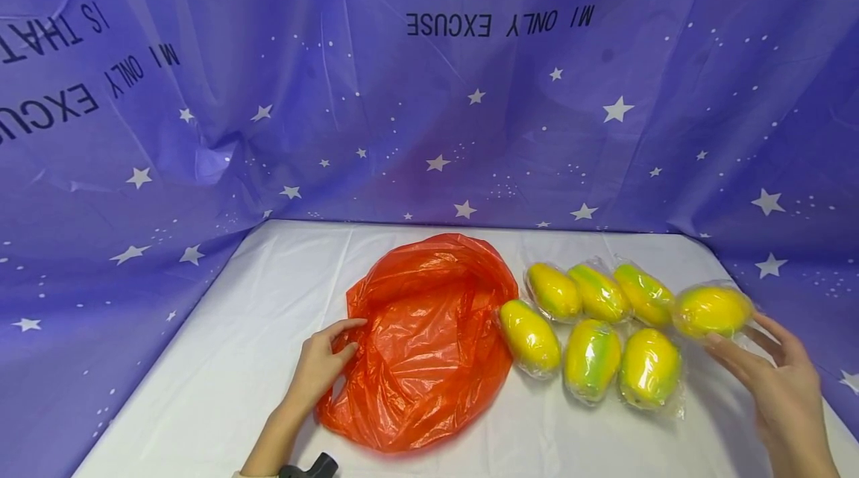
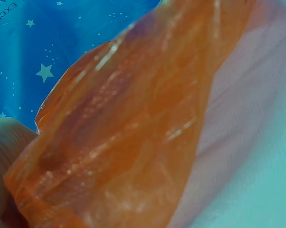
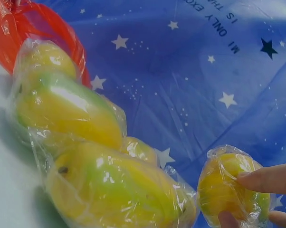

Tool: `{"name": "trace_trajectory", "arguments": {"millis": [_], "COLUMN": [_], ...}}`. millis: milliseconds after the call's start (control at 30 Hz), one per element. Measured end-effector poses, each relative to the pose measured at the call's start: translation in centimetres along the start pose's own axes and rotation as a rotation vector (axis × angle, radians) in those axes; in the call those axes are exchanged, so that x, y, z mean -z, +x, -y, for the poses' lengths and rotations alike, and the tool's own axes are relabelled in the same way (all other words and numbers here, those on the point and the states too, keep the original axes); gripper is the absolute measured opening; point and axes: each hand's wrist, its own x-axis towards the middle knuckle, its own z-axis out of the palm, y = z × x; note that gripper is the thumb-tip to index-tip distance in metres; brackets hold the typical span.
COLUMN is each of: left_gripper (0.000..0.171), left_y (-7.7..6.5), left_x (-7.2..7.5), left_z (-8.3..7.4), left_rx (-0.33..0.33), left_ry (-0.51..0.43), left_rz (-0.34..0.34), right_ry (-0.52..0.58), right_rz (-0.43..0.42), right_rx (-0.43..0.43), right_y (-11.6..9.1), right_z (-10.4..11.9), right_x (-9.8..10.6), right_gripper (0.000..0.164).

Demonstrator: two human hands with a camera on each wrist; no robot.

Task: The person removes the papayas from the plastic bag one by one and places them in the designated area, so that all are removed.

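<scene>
A red plastic bag (image 1: 416, 418) lies spread on the white table with its mouth open. My left hand (image 1: 321, 362) holds the left rim of the bag between thumb and fingers; in the left wrist view the film (image 2: 128, 128) hides most of that hand. On the right, my right hand (image 1: 778, 373) grips a yellow-green mango (image 1: 713, 310) wrapped in clear plastic. The right wrist view shows fingertips on this wrapped mango (image 3: 228, 185), apart from the others. Several more wrapped mangoes, such as one at the front (image 1: 592, 360), lie in two rows between the bag and that hand.
The nearest mango (image 1: 530, 338) lies against the bag's right side. A purple-blue cloth (image 1: 443, 127) with stars and lettering hangs behind and beside the white table (image 1: 221, 359). A black object (image 1: 322, 465) shows at my left wrist.
</scene>
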Motion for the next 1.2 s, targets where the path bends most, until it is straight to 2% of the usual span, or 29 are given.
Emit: {"name": "trace_trajectory", "arguments": {"millis": [100, 267, 467, 633, 700, 867, 1000, 1067, 1200], "left_gripper": [0.038, 0.038, 0.038, 0.038, 0.038, 0.039, 0.038, 0.038, 0.038], "left_y": [0.0, 0.0, -0.1, -0.1, -0.1, 0.0, -0.1, -0.1, 0.0], "left_x": [-0.1, -0.2, 0.0, 0.1, 0.1, 0.0, 0.0, 0.0, 0.0], "left_z": [0.0, -0.1, -0.3, -0.2, -0.2, -0.2, -0.2, -0.2, -0.2], "left_rx": [0.003, 0.009, 0.013, 0.010, 0.007, 0.005, 0.006, 0.006, 0.010], "left_ry": [-0.004, -0.002, 0.007, 0.004, 0.004, 0.006, 0.003, 0.002, 0.002], "left_rz": [-0.003, -0.004, 0.004, 0.008, 0.006, -0.003, -0.004, -0.004, -0.001], "right_ry": [-0.029, -0.032, -0.196, -0.176, -0.200, -0.353, -0.411, -0.421, -0.366], "right_rz": [-0.020, -0.003, -0.030, 0.019, 0.025, 0.041, 0.085, 0.093, 0.134], "right_rx": [-0.010, -0.035, -0.102, -0.100, -0.109, -0.141, -0.153, -0.162, -0.147], "right_y": [0.3, 0.8, 1.6, 1.9, 2.0, 2.6, 3.0, 3.2, 3.5], "right_z": [-0.1, -0.7, -1.6, -2.1, -2.2, -2.3, -2.8, -3.1, -3.6], "right_x": [0.2, 1.1, 2.4, 3.1, 3.4, 4.0, 4.7, 5.0, 5.4], "right_gripper": [0.089, 0.091, 0.096, 0.095, 0.096, 0.100, 0.102, 0.102, 0.096]}}
